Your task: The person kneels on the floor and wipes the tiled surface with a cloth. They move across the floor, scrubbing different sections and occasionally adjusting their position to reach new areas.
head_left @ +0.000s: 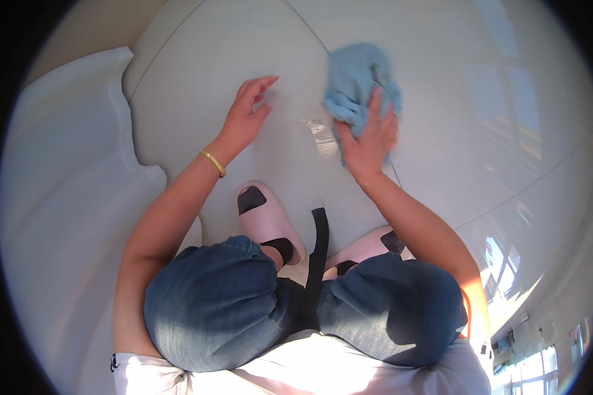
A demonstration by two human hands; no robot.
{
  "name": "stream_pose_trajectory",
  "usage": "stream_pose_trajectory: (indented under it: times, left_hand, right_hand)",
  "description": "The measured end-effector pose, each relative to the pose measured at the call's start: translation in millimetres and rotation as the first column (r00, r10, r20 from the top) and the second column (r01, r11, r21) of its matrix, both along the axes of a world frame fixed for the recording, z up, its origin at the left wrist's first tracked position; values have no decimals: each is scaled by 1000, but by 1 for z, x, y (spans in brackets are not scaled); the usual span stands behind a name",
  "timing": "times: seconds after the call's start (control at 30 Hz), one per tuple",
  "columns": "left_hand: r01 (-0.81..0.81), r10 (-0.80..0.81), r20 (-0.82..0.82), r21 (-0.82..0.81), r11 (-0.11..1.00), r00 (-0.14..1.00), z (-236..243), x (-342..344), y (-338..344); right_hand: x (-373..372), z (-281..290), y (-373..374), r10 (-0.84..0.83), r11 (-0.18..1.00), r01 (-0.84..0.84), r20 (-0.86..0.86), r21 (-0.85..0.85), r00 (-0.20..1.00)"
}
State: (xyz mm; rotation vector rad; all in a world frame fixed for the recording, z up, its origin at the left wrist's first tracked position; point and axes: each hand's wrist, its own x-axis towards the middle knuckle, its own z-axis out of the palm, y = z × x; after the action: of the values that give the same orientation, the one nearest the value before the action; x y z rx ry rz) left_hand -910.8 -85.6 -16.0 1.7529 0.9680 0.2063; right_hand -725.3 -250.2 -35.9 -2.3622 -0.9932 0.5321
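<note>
A light blue cloth (359,72) lies bunched on the pale tiled floor (435,125), ahead and right of centre. My right hand (372,141) presses on its near part, thumb to the left and fingers over the folds; hand and cloth are slightly blurred. To the left, my left hand (247,108) hovers apart from the cloth, holding nothing, with its thumb away from its slightly bent fingers. A gold bracelet (213,163) circles the left wrist. Between the hands, a small bright patch (323,138) shows on the floor.
White draped material (72,191) with a wavy edge runs along the left side. Below my hands are a pink slipper (270,220) on the left and another pink slipper (362,245), partly hidden by my knee. A black strap (319,243) hangs between my knees. Window reflections shine at right.
</note>
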Motion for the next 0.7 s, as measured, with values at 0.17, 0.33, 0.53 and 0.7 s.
stream_pose_trajectory:
  times: [0.17, 0.33, 0.53, 0.7]
  left_hand:
    - [237, -242, -64, 535, 811, 968, 33, 31, 32]
    - [536, -469, -260, 360, 764, 844, 20, 5, 50]
    - [461, -363, -286, 482, 746, 887, 5, -43, 9]
    - [327, -188, -315, 478, 815, 930, 1, -45, -41]
  right_hand:
    - [-12, 7, 52, 501, 865, -498, -45, 69, 864]
    - [9, 5, 85, 855, 518, -847, -66, 120, 514]
    - [52, 4, 55, 905, 425, -899, -76, 106, 419]
    - [40, 5, 27, 881, 473, -881, -6, -3, 473]
